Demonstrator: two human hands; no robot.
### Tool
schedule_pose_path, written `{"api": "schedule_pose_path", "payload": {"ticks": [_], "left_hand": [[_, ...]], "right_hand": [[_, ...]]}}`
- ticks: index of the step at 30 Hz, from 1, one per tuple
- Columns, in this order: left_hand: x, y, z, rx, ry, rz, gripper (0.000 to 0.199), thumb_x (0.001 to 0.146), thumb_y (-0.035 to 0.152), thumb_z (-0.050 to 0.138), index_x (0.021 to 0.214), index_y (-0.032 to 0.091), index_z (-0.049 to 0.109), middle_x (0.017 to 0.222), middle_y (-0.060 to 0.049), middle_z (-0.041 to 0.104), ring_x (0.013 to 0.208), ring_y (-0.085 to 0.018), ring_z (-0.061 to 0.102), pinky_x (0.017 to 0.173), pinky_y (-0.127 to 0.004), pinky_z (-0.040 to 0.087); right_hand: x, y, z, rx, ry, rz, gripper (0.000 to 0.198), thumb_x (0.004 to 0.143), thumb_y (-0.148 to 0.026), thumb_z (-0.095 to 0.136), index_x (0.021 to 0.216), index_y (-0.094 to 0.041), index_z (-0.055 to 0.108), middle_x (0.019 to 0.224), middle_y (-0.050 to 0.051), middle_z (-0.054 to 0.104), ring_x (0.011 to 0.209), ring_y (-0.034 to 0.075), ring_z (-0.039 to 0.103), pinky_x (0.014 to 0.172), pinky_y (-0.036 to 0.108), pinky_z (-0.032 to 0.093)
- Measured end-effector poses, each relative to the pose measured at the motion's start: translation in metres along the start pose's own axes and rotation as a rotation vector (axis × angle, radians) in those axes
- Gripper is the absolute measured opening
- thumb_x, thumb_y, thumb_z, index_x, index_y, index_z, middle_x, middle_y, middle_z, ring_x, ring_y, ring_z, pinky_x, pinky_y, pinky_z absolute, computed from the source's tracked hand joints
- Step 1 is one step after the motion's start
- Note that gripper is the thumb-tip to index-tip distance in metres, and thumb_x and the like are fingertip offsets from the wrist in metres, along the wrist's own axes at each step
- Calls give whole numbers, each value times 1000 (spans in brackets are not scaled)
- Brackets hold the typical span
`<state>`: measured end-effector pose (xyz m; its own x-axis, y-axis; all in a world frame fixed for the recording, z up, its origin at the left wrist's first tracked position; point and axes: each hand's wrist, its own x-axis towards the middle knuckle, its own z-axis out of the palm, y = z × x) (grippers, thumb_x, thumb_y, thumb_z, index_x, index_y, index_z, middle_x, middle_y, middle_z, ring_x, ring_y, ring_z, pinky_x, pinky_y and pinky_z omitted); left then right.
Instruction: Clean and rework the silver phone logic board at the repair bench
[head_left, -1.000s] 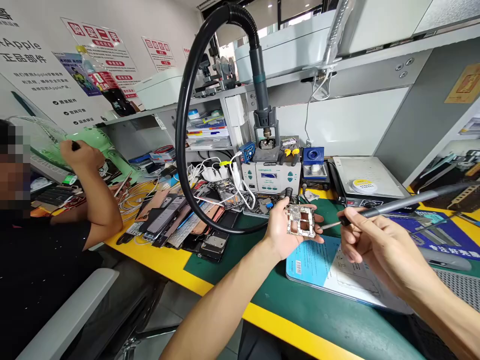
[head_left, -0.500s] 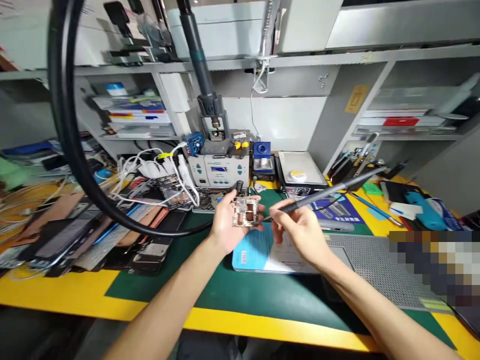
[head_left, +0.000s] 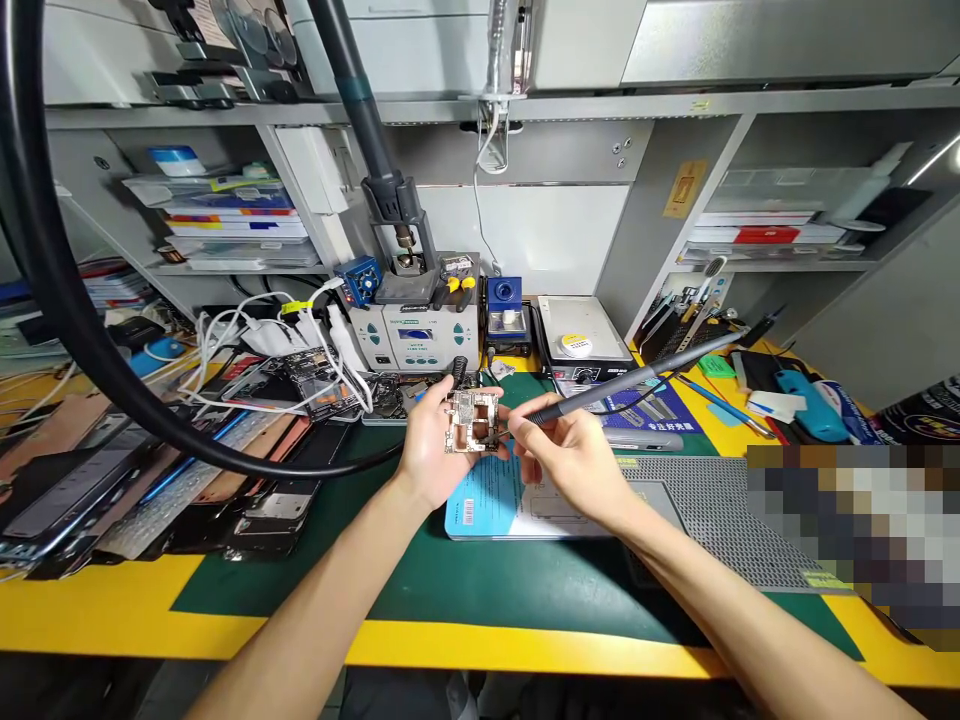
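Note:
My left hand [head_left: 426,455] is closed around a small phone circuit board [head_left: 465,408], holding it up above the green mat [head_left: 465,590]. The board has cut-out openings and metallic patches. In my right hand [head_left: 574,455] is a long grey soldering iron [head_left: 637,378], gripped like a pen with its cable trailing to the right. Its tip reaches the right edge of the board; whether it touches cannot be made out. Below both hands lies a blue and white booklet [head_left: 480,510].
A thick black hose [head_left: 142,410] loops across the left side. Stacked phone parts [head_left: 97,480] crowd the left. Behind the hands stand a grey soldering station [head_left: 416,340], a blue iron stand [head_left: 506,310] and a hot plate [head_left: 581,320]. A perforated grey mat [head_left: 712,520] lies to the right.
My right hand has brought the soldering iron closer to the board, its tip now at the board's right edge. The whole view has shifted slightly; my left hand still holds the board.

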<state>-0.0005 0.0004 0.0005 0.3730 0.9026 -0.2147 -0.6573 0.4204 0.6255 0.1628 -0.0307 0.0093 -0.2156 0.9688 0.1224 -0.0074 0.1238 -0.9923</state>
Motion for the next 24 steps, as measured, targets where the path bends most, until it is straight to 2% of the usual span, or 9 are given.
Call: {"api": "schedule_pose_path", "payload": {"ticks": [15, 21, 24], "left_hand": [[-2, 0, 2, 6, 3, -3, 50, 94, 41, 40, 108, 3, 68, 82, -18, 73, 70, -28, 70, 58, -39, 55], [-1, 0, 0, 8, 1, -2, 49, 93, 41, 43, 110, 3, 68, 83, -19, 73, 70, -28, 70, 58, -39, 55], [0, 0, -1, 5, 0, -5, 50, 93, 42, 41, 109, 3, 68, 83, -18, 73, 70, -28, 70, 58, -39, 56]], "right_hand": [[0, 3, 0, 12, 9, -6, 14, 88, -32, 61, 87, -19, 58, 58, -5, 60, 41, 10, 55, 41, 21, 44], [1, -1, -3, -11, 57, -5, 12, 86, -30, 62, 85, -18, 59, 57, -5, 60, 43, 10, 56, 41, 22, 46], [0, -2, -2, 3, 29, -8, 11, 86, -29, 62, 86, -18, 59, 58, -5, 60, 43, 10, 56, 41, 21, 46]]}}
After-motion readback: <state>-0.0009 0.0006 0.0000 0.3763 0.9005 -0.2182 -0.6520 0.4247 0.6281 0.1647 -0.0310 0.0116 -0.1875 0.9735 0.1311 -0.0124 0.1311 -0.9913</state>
